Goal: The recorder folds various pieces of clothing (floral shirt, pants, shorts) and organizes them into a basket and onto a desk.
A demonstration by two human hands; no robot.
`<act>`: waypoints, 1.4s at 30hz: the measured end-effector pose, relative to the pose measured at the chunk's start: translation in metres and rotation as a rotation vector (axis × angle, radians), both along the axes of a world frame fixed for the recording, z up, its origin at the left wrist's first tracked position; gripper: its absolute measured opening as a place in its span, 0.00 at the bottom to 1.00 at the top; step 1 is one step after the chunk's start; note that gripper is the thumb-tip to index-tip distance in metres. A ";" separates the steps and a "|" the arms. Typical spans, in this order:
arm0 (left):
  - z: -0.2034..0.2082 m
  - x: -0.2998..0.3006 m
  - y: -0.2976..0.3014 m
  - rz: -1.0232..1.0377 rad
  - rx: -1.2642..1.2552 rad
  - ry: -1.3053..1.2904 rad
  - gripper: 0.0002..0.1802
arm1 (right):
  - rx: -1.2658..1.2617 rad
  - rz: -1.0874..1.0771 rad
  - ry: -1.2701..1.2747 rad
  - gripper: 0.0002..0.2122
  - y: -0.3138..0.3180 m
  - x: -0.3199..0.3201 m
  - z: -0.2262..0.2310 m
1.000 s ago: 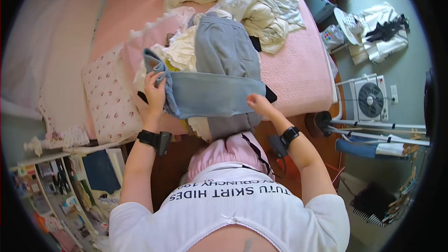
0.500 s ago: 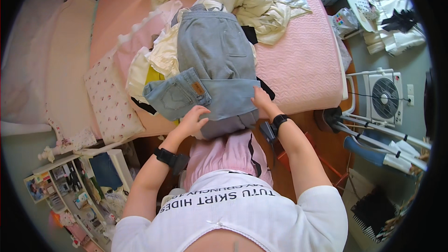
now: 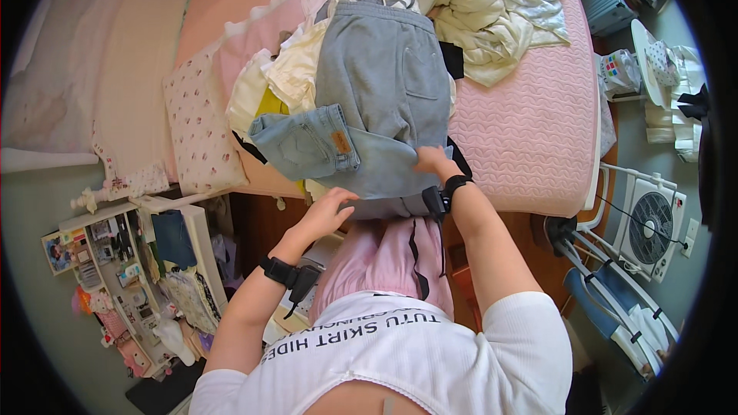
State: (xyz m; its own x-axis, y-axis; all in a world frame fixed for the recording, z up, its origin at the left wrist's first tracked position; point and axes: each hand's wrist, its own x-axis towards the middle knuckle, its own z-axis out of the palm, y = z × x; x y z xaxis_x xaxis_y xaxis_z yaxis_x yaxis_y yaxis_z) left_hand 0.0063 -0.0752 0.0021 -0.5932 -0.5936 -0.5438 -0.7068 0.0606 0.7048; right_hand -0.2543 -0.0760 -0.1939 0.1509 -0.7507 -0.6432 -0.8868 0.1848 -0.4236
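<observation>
Light blue jeans [image 3: 296, 146] lie across grey sweatpants [image 3: 369, 69] on a heap of clothes on the bed. Their back pocket and brown patch face up at the left, while the leg part stretches right. My right hand [image 3: 436, 160] grips the far right end of that leg between thumb and fingers. Just below the jeans' near edge, my left hand [image 3: 327, 214] hovers with fingers apart, holding nothing. The lower part of the sweatpants hangs over the bed edge against my pink bottoms. Each wrist wears a black strapped device.
A pink quilted bed [image 3: 523, 123] carries the heap, a crumpled cream blanket [image 3: 492, 23] and a patterned pillow [image 3: 200, 123]. Shelves [image 3: 131, 277] stand at the left. A fan [image 3: 649, 223] and a metal-framed rack [image 3: 600, 269] are at the right.
The view has turned slightly. My right hand has drawn the jeans' leg end a little inward and nearer, so its far edge now slants. My left hand has shifted slightly nearer to me.
</observation>
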 end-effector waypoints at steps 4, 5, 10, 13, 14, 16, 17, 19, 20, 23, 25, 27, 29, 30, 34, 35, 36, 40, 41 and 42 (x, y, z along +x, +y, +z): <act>-0.010 -0.017 -0.001 -0.005 0.017 0.016 0.14 | 0.068 0.126 -0.081 0.13 0.031 -0.025 0.001; -0.012 -0.022 -0.002 -0.026 0.020 0.039 0.14 | -0.088 0.204 -0.094 0.10 0.039 -0.023 0.007; -0.022 -0.057 -0.010 -0.159 0.035 0.036 0.17 | -0.264 0.177 -0.089 0.09 0.071 -0.014 0.031; -0.033 -0.070 -0.013 -0.303 -0.287 0.058 0.22 | -0.267 0.095 -0.124 0.06 0.078 -0.009 0.077; -0.038 -0.077 -0.014 -0.376 -0.379 0.075 0.24 | -0.329 0.108 -0.200 0.05 0.082 -0.009 0.084; -0.048 -0.086 -0.019 -0.461 -0.464 0.098 0.26 | -0.386 0.107 -0.274 0.05 0.088 -0.007 0.096; -0.056 -0.089 -0.021 -0.564 -0.565 0.123 0.23 | -0.433 0.111 -0.328 0.05 0.090 -0.005 0.107; -0.064 -0.097 -0.032 -0.672 -0.665 0.150 0.20 | -0.504 0.080 -0.386 0.04 0.088 0.000 0.129; -0.066 -0.104 -0.039 -0.854 -0.494 -0.068 0.18 | -0.497 0.065 -0.380 0.04 0.093 -0.002 0.129; -0.060 -0.098 -0.042 -0.855 -0.429 -0.097 0.13 | -0.578 -0.082 -0.314 0.03 0.100 -0.012 0.130; -0.051 -0.084 -0.042 -0.560 -0.600 0.160 0.12 | -0.638 -0.220 -0.343 0.05 0.104 -0.022 0.135; -0.032 -0.074 -0.039 -0.494 -0.600 0.178 0.10 | -0.733 -0.438 -0.421 0.08 0.100 -0.024 0.154; -0.015 -0.069 -0.038 -0.423 -0.602 0.195 0.09 | -0.717 -0.510 -0.500 0.09 0.088 -0.018 0.171; -0.007 -0.068 -0.037 -0.389 -0.532 0.256 0.09 | -0.694 -0.580 -0.579 0.09 0.081 -0.014 0.180; 0.011 -0.064 -0.042 -0.202 -0.487 0.491 0.09 | -0.774 -0.540 -0.758 0.09 0.048 0.014 0.218; 0.019 -0.066 -0.047 -0.191 -0.502 0.500 0.09 | -0.724 -0.634 -0.888 0.09 0.041 0.020 0.227; 0.027 -0.068 -0.053 -0.174 -0.535 0.592 0.10 | -0.731 -0.614 -0.884 0.09 0.036 0.024 0.233; 0.071 -0.063 -0.068 -0.123 -0.621 0.771 0.11 | -0.897 -0.513 -0.772 0.10 0.017 0.039 0.265; 0.080 -0.057 -0.072 -0.108 -0.639 0.776 0.11 | -0.923 -0.464 -0.758 0.10 0.013 0.042 0.275; 0.087 -0.050 -0.077 -0.170 -0.618 0.739 0.09 | -0.929 -0.440 -0.758 0.10 0.007 0.045 0.285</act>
